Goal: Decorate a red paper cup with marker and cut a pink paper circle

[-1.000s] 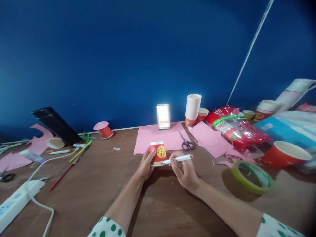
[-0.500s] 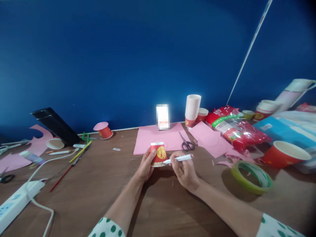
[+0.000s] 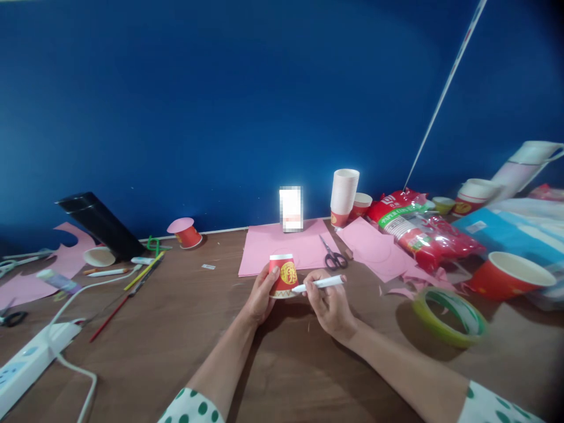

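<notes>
My left hand (image 3: 261, 295) is closed around the left side of a red paper cup (image 3: 282, 275), held upside down with its rim at the bottom. The cup carries a gold emblem, and a zigzag line runs along the pale band near its rim. Between the fingers of my right hand (image 3: 328, 305) is a white marker (image 3: 321, 284), its tip at the lower right of the cup by the zigzag. Just beyond the hands lie pink paper sheets (image 3: 259, 247) and dark-handled scissors (image 3: 335, 258).
To the right are a roll of tape (image 3: 449, 338), a red cup (image 3: 497, 282), a bag of paper cups (image 3: 423, 229) and a cup stack (image 3: 344, 197). Leftward stand a black bottle (image 3: 103, 223), a pink-topped cup (image 3: 187, 235) and a power strip (image 3: 35, 358). A blue wall (image 3: 220, 106) rises behind.
Almost nothing differs. The cup and marker stay in the same hands at nearly the same place, with only a tiny shift of the view.
</notes>
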Available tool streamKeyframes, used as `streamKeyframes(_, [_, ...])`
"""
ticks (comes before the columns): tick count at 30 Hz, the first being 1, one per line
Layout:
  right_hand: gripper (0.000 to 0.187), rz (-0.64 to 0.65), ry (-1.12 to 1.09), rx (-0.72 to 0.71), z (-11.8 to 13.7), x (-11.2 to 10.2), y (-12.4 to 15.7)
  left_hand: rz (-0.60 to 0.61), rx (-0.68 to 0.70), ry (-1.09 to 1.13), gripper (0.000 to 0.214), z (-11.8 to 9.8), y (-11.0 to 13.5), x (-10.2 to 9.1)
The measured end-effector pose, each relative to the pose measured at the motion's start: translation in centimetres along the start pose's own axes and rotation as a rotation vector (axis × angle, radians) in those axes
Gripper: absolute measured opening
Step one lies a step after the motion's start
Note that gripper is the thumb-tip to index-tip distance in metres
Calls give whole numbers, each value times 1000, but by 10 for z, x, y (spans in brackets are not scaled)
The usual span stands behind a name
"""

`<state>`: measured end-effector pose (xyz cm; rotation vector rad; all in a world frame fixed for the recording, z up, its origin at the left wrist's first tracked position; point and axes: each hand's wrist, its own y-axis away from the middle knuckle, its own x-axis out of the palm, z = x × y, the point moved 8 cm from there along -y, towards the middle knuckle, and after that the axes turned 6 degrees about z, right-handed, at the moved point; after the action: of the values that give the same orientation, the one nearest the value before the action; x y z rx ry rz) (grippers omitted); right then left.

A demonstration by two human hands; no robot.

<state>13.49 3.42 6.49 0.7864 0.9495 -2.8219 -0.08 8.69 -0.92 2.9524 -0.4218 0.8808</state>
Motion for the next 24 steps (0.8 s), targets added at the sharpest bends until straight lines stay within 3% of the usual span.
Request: streamKeyframes(24, [20, 45, 39, -8, -3, 4, -1, -13, 1, -16, 36, -2, 0, 1])
